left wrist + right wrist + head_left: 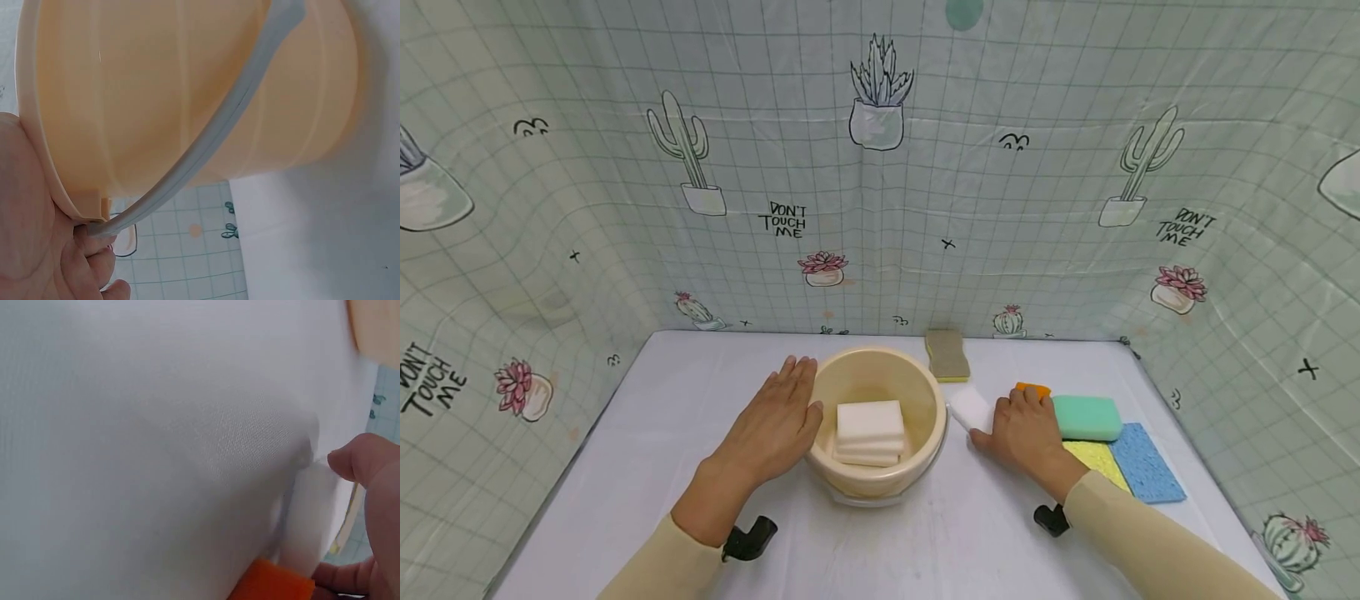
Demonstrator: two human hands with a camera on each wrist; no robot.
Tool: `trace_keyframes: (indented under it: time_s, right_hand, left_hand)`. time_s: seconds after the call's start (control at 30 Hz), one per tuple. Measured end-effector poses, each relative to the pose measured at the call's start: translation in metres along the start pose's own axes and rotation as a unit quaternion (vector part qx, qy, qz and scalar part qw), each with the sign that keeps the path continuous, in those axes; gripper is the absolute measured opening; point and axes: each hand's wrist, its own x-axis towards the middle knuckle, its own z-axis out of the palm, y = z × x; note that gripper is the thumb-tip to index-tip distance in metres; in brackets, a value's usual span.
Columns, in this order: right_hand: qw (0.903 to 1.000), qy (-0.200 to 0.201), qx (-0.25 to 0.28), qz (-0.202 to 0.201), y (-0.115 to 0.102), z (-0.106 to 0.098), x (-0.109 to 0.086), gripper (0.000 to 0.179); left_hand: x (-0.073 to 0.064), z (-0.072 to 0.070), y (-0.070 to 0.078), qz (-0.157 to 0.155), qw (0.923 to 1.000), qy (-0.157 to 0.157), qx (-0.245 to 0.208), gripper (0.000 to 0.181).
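Observation:
A cream bucket (872,375) with a pale grey handle (187,159) stands mid-table. Stacked white sponges (870,423) lie inside it. My left hand (778,417) rests on the bucket's left rim, its fingers straight and together. To the right of the bucket, my right hand (1024,433) spans a white sponge (309,509) lying low at the table, thumb at one end and fingers at the other. An orange sponge (1033,389) sits by those fingertips, partly hidden by the hand.
Beside my right hand lie a green sponge (1086,418), a yellow sponge cloth (1097,462) and a blue sponge cloth (1146,467). Behind the bucket's right side is a grey-brown scouring sponge (947,354). A patterned curtain (880,200) surrounds the white table (880,558).

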Motion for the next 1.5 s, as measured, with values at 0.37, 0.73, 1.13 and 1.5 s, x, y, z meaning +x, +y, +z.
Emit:
trace_keyframes:
  time_s: [0.37,0.73,1.13,1.5]
  right_hand:
    - [0.9857,0.149,0.033,-0.071,0.017,-0.028,0.013,0.056]
    - [0.9749,0.181,0.039,-0.124,0.008,-0.104,0.031,0.059]
    - [0.9533,0.167,0.062,-0.244,-0.077,-0.138,0.038,0.056]
    - [0.9608,0.091,0.009,-0.262,-0.102,-0.118,0.045,0.057]
  left_hand:
    - [-0.002,-0.007,0.001,0.000,0.9994,-0.030,-0.014,0.064]
    - [0.000,-0.005,0.001,0.004,0.9998,-0.020,-0.002,0.064]
    - [0.000,-0.004,0.001,0.006,0.9998,0.000,0.020,0.062]
    - [0.001,-0.002,0.001,0.013,0.9995,0.004,0.029,0.061]
